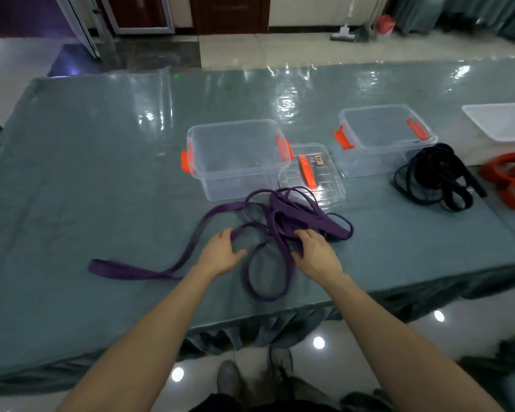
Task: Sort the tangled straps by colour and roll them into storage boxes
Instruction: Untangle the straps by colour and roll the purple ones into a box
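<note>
the purple strap (336, 228) tangle lies just beyond both hands, left hand (220, 252) gripping a loop, right hand (317, 252) hold unclear, tail trailing left.

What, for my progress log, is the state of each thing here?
purple strap: tangled, unrolled, on the table
left hand: holds a loop of it
right hand: grips the tangle
left box: open, empty
right box: open, empty
lid: off, flat between the boxes
black strap: loose heap, unrolled
orange strap: loose heap, partly out of frame
</note>
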Motion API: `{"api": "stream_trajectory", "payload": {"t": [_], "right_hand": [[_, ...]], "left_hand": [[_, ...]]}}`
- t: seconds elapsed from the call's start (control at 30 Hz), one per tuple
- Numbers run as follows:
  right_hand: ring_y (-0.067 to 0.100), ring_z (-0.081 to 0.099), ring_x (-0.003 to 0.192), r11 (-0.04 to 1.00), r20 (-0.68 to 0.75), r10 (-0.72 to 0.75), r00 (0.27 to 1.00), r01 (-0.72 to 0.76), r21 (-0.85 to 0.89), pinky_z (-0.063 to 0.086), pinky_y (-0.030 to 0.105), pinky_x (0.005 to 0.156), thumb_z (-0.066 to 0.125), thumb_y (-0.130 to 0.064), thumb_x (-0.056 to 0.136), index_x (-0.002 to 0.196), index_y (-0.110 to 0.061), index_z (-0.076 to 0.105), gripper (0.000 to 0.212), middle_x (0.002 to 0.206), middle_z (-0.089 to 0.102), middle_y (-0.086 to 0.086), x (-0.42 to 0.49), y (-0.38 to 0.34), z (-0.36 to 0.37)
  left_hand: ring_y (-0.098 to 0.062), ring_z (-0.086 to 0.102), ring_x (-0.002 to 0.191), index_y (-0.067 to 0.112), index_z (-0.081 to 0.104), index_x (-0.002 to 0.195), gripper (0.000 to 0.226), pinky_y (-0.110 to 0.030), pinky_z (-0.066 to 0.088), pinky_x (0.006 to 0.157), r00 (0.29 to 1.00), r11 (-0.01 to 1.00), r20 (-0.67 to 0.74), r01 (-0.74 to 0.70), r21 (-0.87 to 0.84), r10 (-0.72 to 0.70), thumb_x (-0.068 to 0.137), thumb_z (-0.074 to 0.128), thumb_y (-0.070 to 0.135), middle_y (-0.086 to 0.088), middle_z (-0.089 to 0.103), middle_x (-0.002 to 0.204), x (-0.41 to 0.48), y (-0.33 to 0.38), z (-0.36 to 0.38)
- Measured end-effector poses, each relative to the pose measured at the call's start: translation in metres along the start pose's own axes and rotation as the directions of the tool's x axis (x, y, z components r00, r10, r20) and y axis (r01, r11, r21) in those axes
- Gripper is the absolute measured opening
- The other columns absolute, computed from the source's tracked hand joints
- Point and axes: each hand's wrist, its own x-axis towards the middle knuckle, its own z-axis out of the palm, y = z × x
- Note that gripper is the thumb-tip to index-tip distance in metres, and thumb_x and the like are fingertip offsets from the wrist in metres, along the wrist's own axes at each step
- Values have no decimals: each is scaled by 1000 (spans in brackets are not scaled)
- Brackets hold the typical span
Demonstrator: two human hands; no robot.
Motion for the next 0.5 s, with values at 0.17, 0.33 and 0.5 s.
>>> {"api": "stream_trajectory", "payload": {"t": [0.17,0.33,0.5], "right_hand": [[29,39,150,990,107,-38,994,52,-130,37,55,122,70,-56,97,167,-24,32,86,160,45,6,12,28,9],[33,47,140,981,67,-62,996,73,-177,40,52,116,62,-42,105,157,-26,46,57,153,51,6,30,49,5],[39,58,122,999,-35,-27,999,26,-18,48,49,104,66,-29,102,139,-19,63,39,131,61,12,50,81,-22]], "left_hand": [[-38,62,134,7,49,147,86,-47,51,109,994,982,26,105,160,-111,87,83,59,-16,61,147,13,27,49],[-34,73,107,8,68,126,27,-42,57,91,994,991,-55,85,-101,-91,103,70,22,-18,75,122,9,25,50],[-28,69,56,18,53,105,15,-44,64,56,736,565,-434,-85,-821,-520,104,62,6,-25,63,97,1,-24,-60]]}}
